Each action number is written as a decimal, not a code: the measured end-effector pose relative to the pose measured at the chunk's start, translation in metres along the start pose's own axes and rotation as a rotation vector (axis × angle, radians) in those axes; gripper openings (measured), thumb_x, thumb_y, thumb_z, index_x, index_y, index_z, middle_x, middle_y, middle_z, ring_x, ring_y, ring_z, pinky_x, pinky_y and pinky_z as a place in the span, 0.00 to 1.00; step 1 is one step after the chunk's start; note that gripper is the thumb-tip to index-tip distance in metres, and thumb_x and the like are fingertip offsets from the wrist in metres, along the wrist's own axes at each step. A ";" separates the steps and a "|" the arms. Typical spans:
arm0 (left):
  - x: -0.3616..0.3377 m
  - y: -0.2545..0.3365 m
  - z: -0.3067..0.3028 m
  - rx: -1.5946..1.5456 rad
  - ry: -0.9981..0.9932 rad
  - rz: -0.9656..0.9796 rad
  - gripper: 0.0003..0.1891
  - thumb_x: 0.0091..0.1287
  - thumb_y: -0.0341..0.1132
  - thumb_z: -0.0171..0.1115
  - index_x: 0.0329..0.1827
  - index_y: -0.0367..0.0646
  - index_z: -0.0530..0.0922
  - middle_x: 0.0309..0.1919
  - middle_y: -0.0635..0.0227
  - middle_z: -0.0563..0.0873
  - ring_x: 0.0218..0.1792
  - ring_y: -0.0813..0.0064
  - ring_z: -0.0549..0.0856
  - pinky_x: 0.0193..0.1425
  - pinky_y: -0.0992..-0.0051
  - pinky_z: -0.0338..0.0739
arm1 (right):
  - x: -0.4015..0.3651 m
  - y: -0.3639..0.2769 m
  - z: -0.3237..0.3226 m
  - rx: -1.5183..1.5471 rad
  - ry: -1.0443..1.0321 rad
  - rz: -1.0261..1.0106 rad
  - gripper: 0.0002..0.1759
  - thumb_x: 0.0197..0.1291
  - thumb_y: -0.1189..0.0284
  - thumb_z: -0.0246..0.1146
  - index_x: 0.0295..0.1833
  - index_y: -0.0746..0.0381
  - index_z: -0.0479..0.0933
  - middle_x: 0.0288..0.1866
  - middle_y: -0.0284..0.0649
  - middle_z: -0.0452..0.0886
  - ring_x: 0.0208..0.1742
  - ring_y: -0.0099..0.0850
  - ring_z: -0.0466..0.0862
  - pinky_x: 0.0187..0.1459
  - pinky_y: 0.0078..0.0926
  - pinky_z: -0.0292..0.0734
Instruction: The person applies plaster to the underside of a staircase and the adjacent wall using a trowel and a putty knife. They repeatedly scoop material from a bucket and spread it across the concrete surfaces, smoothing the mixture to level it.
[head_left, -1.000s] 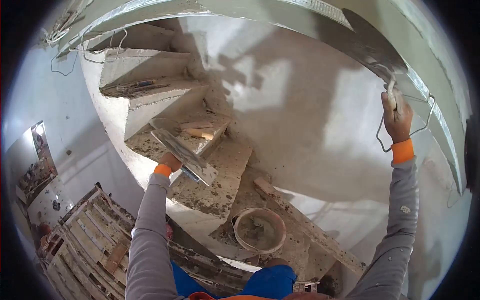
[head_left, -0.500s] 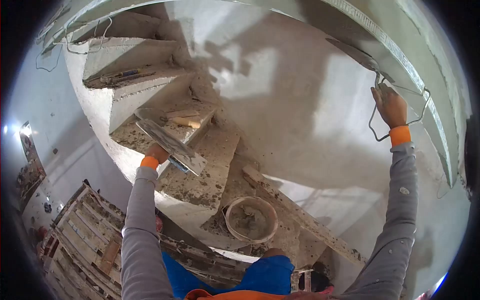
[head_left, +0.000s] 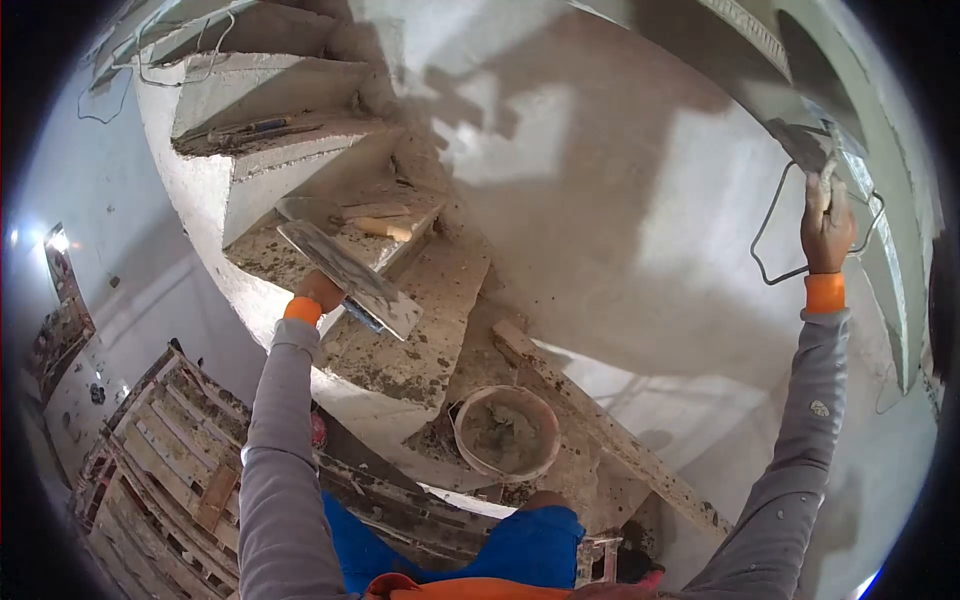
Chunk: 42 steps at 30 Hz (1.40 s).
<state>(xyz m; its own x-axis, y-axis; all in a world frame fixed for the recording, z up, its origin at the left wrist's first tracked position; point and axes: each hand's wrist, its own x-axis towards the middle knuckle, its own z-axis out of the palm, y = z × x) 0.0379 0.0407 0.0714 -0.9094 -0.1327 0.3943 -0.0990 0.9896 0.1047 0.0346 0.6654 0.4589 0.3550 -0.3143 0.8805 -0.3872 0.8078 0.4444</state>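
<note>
My left hand is closed around the blue handle of a plastering trowel, whose long flat blade is smeared with grey mortar. It is over the lower concrete steps. My right hand, raised at the upper right, grips the handle of a pointed trowel. The dark blade of that trowel is against the curved plastered band. A bent metal rod clamp hangs from this band and passes close by my right hand.
A bucket of wet mortar stands in front of my knees. Beside it a wooden plank leans diagonally along the wall. More tools lie on an upper step, and a wooden-handled tool rests lower down. Wooden slats fill the lower left.
My right hand has moved to the right with the pointed trowel, and its blade has swung to the right along the band. My left hand and plastering trowel have hardly moved.
</note>
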 end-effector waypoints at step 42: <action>-0.003 -0.038 0.023 0.409 0.089 0.002 0.22 0.69 0.42 0.45 0.62 0.44 0.72 0.65 0.59 0.72 0.66 0.59 0.68 0.71 0.66 0.59 | -0.505 -0.459 -0.089 1.537 -0.824 0.518 0.15 0.51 0.63 0.69 0.35 0.63 0.77 0.24 0.46 0.77 0.24 0.41 0.77 0.25 0.36 0.71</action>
<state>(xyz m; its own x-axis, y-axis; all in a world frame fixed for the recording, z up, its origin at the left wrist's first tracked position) 0.0352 0.0048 0.0448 -0.8731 -0.1177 0.4730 -0.2661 0.9282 -0.2600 0.1088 0.4977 -0.2046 -0.3228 -0.7327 0.5991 -0.8311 -0.0835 -0.5499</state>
